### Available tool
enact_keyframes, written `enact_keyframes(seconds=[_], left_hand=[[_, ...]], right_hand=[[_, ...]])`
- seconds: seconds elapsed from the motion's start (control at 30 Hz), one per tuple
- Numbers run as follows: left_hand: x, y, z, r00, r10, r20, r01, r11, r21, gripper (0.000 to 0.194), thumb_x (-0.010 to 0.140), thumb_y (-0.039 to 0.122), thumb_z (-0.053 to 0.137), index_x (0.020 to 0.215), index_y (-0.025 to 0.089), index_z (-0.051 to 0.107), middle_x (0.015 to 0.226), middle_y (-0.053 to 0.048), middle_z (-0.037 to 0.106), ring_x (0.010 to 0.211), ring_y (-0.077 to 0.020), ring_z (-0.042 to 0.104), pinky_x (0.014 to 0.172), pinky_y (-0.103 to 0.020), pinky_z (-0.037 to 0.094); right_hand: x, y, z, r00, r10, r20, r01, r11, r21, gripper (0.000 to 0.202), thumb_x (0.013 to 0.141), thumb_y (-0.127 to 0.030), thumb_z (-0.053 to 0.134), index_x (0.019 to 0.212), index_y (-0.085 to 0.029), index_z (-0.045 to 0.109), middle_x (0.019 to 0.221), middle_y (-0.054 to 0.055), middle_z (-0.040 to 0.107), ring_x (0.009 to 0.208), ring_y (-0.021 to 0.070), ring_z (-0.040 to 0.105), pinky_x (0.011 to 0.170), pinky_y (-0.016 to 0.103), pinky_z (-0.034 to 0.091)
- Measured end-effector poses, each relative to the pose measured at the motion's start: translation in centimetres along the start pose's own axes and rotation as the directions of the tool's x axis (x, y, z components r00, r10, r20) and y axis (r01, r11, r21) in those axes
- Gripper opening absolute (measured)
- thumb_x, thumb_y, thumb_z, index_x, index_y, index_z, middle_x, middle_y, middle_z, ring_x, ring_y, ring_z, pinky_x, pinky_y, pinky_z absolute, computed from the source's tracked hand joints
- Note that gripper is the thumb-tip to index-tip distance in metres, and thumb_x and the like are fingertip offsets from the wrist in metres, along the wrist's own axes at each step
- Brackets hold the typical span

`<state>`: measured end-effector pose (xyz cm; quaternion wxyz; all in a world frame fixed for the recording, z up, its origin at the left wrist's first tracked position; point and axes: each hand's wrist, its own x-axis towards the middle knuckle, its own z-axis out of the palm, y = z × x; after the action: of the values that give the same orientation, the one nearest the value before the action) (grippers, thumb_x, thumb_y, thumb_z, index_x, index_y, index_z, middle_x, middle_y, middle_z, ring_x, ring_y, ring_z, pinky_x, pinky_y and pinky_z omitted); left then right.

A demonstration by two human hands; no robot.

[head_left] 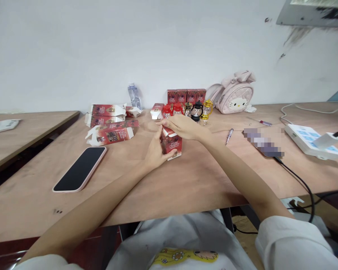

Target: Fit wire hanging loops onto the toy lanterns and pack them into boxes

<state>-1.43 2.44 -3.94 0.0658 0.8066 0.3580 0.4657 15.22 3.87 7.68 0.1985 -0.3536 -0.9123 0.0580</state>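
A small red cardboard box (172, 144) with printed pictures stands upright near the middle of the table. My left hand (154, 150) is wrapped round its left side, thumb across the lower front. Over the top lies my right hand (184, 126), its fingers pressed together on the white-edged flaps at the upper left; its fingertips are partly hidden. Just behind are several mini lanterns: red ones (177, 109), a bronze one (188, 109), a black one (197, 111) and a gold one (207, 109).
Several closed red boxes (186, 96) line the wall. Opened red boxes (112, 134) lie left, near a water bottle (134, 96) and a black-screened phone (81, 168). Rightward are a pink bag (236, 98), a pen (229, 136), a screwdriver (263, 122), a charging phone (263, 142) and a power strip (312, 140).
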Motion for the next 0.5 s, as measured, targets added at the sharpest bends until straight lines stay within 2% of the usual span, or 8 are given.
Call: enact_keyframes(seconds=[0.1, 0.2, 0.33, 0.5], left_hand=[[0.00, -0.08, 0.06, 1.000, -0.004, -0.006, 0.004, 1.000, -0.005, 0.104, 0.073, 0.043, 0.070, 0.148, 0.026, 0.001, 0.149, -0.016, 0.030, 0.130, -0.0324, 0.043, 0.098, -0.050, 0.047], [-0.04, -0.11, 0.08, 1.000, -0.013, -0.008, 0.013, 1.000, -0.011, 0.108, 0.070, 0.046, 0.072, 0.148, 0.029, 0.000, 0.149, -0.014, 0.032, 0.128, -0.0329, 0.046, 0.095, -0.050, 0.049], [-0.04, 0.08, -0.06, 0.999, -0.053, 0.008, 0.053, 0.999, -0.007, 0.108, 0.070, 0.045, 0.073, 0.148, 0.030, 0.000, 0.147, -0.015, 0.034, 0.121, -0.0319, 0.052, 0.093, -0.050, 0.050], [0.03, 0.22, -0.14, 1.000, -0.029, 0.009, 0.029, 1.000, -0.001, 0.109, 0.069, 0.044, 0.073, 0.148, 0.026, -0.001, 0.149, -0.017, 0.030, 0.124, -0.0319, 0.049, 0.096, -0.049, 0.049]], right_hand=[[0.08, -0.53, 0.23, 0.989, 0.095, -0.109, -0.106, 0.989, -0.098, 0.066, 0.098, -0.054, 0.015, 0.096, -0.014, 0.068, 0.086, 0.010, 0.066, 0.087, 0.0192, 0.060, 0.075, 0.027, 0.037], [0.11, -0.83, 0.38, 0.977, 0.130, -0.171, -0.151, 0.982, -0.117, 0.066, 0.098, -0.054, 0.016, 0.094, -0.014, 0.068, 0.086, 0.009, 0.065, 0.087, 0.0185, 0.059, 0.074, 0.027, 0.035], [0.26, -0.83, 0.49, 0.986, 0.079, -0.149, -0.096, 0.989, -0.113, 0.064, 0.099, -0.051, 0.014, 0.092, -0.015, 0.066, 0.089, 0.010, 0.065, 0.087, 0.0195, 0.057, 0.077, 0.029, 0.035], [0.53, -0.44, 0.63, 0.995, -0.012, -0.100, 0.000, 0.992, -0.129, 0.056, 0.100, -0.043, 0.016, 0.092, -0.014, 0.063, 0.094, 0.011, 0.063, 0.087, 0.0190, 0.055, 0.082, 0.031, 0.035]])
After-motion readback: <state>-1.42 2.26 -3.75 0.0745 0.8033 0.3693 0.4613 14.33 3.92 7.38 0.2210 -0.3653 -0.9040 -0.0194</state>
